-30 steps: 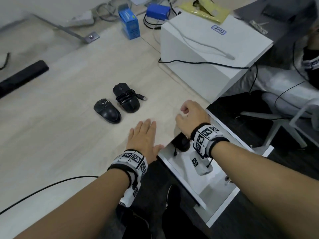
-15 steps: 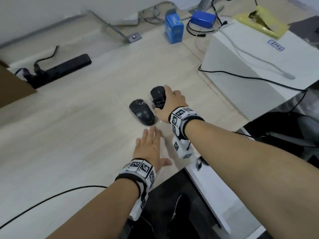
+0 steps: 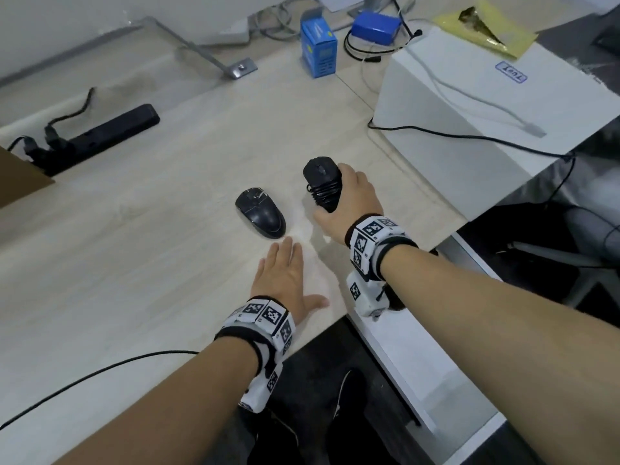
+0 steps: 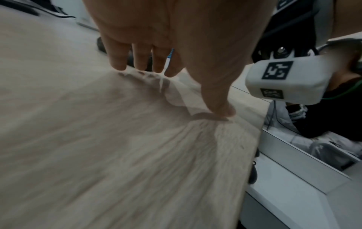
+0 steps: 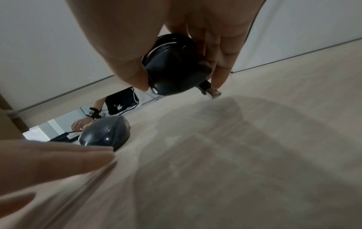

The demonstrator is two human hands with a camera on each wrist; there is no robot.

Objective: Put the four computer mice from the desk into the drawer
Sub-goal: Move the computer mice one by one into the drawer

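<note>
My right hand (image 3: pixel 335 196) grips a black wired mouse (image 3: pixel 321 182) with its cable wound round it, a little above the wooden desk (image 3: pixel 151 263). In the right wrist view the thumb (image 5: pixel 127 65) and fingers (image 5: pixel 221 62) pinch this wired mouse (image 5: pixel 174 68), and its USB plug (image 5: pixel 210 91) hangs below. A second black mouse (image 3: pixel 260 213) lies on the desk just left of it. My left hand (image 3: pixel 285 276) rests flat and open on the desk near the front edge. The white drawer (image 3: pixel 419 347) stands open below the desk; something dark (image 3: pixel 396 298) in it is mostly hidden by my right wrist.
A white cabinet (image 3: pixel 486 105) with cables over it stands right of the mice. At the back are a blue box (image 3: pixel 318 52), a blue pack (image 3: pixel 375 25) and a black power strip (image 3: pixel 110 132). A thin black cable (image 3: pixel 100 367) crosses the near left desk.
My right hand has come from over the drawer to the desk, closed round the cable-wrapped mouse and raised it. The left hand has stayed flat on the desk.
</note>
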